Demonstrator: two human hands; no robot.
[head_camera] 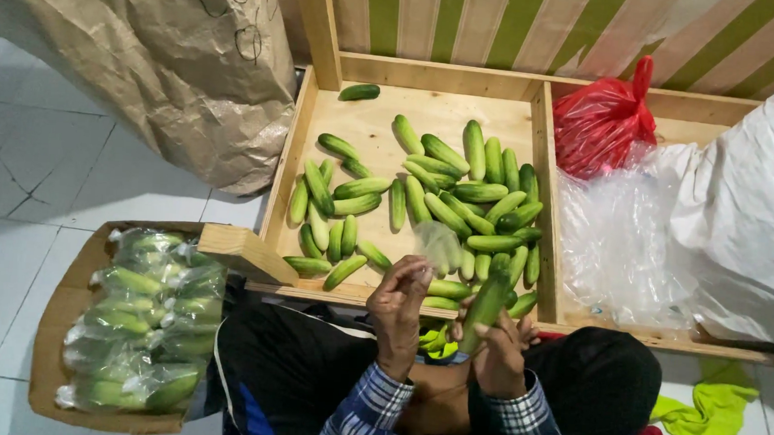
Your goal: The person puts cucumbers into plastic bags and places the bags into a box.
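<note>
My right hand [500, 350] grips a green cucumber [487, 302] upright over the near rim of a wooden tray [370, 136]. Just left of it, my left hand [397, 312] pinches a thin clear plastic bag [439, 243] that rises above the fingers. The tray holds several loose cucumbers [460, 191] spread across its middle and right side. One lone cucumber [360, 91] lies at its far edge.
A cardboard box [59, 314] at my left holds several bagged cucumbers [143, 319]. A big brown paper sack [164, 52] stands at the back left. Right of the tray lie a red plastic bag [601, 119], clear plastic bags [618, 241] and a white sack [755, 204]. A green cloth [706, 416] lies on the tiled floor.
</note>
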